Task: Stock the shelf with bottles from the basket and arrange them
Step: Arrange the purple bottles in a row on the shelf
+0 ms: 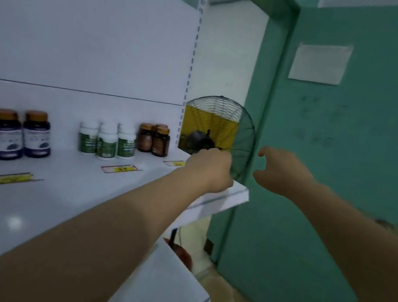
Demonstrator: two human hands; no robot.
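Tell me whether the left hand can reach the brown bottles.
Probably yes: the left hand hovers just right of the brown bottles, with only bare shelf and a price tag between.

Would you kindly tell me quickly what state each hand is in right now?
Left hand: curled and turned away; cannot tell whether it holds anything.
Right hand: open, holding nothing.

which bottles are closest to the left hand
The small brown bottles at the right end of the shelf, nearest the left hand. The white bottles with green labels stand further left, the dark blue ones furthest.
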